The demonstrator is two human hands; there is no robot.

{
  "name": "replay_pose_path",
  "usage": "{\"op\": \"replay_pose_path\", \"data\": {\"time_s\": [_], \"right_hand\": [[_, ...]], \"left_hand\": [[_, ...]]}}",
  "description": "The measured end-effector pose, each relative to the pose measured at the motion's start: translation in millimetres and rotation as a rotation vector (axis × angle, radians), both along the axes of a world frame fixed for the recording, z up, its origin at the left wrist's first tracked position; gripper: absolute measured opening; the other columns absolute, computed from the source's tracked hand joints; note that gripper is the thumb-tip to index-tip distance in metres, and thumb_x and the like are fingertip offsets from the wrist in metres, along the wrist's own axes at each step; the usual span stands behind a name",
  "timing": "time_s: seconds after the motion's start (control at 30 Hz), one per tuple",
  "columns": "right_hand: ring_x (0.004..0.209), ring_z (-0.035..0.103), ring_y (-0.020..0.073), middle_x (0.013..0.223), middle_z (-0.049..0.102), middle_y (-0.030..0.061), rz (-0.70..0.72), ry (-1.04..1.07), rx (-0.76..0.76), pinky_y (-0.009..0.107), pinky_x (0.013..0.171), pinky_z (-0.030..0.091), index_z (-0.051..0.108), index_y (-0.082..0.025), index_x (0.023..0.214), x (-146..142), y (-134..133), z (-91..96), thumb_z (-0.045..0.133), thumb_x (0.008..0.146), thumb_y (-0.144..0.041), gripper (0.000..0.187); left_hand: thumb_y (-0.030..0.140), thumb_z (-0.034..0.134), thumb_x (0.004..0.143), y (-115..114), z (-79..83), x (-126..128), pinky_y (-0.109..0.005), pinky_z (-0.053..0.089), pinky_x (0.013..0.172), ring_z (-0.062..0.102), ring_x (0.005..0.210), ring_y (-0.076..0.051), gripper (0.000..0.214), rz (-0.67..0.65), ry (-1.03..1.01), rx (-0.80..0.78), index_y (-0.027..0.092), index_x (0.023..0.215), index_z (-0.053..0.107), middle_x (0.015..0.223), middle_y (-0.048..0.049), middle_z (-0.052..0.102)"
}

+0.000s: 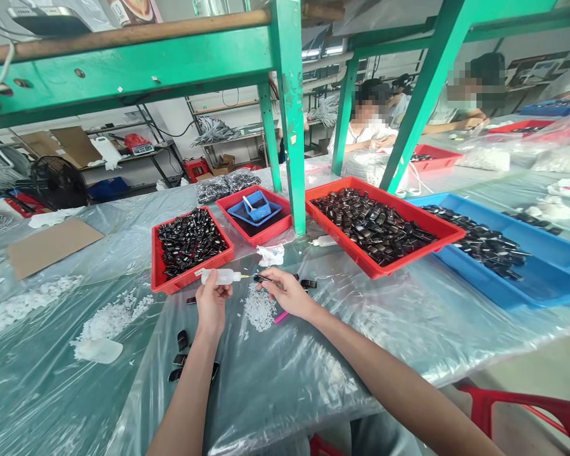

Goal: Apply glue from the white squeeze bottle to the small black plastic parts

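My left hand (213, 301) is closed round a small translucent squeeze bottle (223, 276), held level with its thin needle tip pointing right. In my right hand (287, 291) a small glossy black part (261, 278) is pinched between thumb and fingers. The needle tip is close to the black part; whether they touch I cannot tell. Below the hands lies a heap of small white pieces (260, 308), with a pink stick (281, 317) beside it. Several loose black parts (182, 340) lie near my left forearm, and others (308, 284) sit just beyond my right hand.
Red trays (185, 282) (375, 269) full of black parts stand beyond my hands. A blue tray (541, 278) is at the right, and a smaller blue tray (278, 218) sits in another red one. A green post (292, 126) rises between them. People (361, 130) sit across the table.
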State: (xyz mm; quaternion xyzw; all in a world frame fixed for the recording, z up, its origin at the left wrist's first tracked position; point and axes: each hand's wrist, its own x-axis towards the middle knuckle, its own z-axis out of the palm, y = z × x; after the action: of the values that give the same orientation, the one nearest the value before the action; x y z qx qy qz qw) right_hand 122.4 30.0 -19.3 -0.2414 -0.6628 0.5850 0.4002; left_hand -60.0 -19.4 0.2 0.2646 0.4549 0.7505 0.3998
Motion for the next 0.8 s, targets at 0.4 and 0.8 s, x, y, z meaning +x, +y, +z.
{"op": "replay_pose_path", "data": {"time_s": [0.4,0.8], "right_hand": [[0.056,0.050,0.0110,0.089,0.069,0.0035,-0.029,-0.058,0.005,0.026,0.058,0.046,0.062,-0.020,0.107,2.8,-2.2,5.0,0.057,0.093,-0.042,0.027],[0.054,0.049,0.0110,0.080,0.060,0.0005,-0.039,-0.061,0.031,0.026,0.055,0.043,0.062,-0.021,0.107,1.0,-2.7,1.1,0.054,0.095,-0.043,0.027]], "left_hand": [[0.045,0.078,0.074,-1.5,-1.6,1.6,-0.024,0.037,0.048,0.051,0.049,-0.012,0.032,0.013,0.089,-0.011,0.016,0.074,0.065,0.059,-0.0003,0.058],[0.048,0.079,0.074,-3.8,0.3,4.1,-0.024,0.038,0.049,0.051,0.051,-0.012,0.035,0.006,0.145,0.007,0.016,0.072,0.065,0.060,-0.0012,0.059]]}}
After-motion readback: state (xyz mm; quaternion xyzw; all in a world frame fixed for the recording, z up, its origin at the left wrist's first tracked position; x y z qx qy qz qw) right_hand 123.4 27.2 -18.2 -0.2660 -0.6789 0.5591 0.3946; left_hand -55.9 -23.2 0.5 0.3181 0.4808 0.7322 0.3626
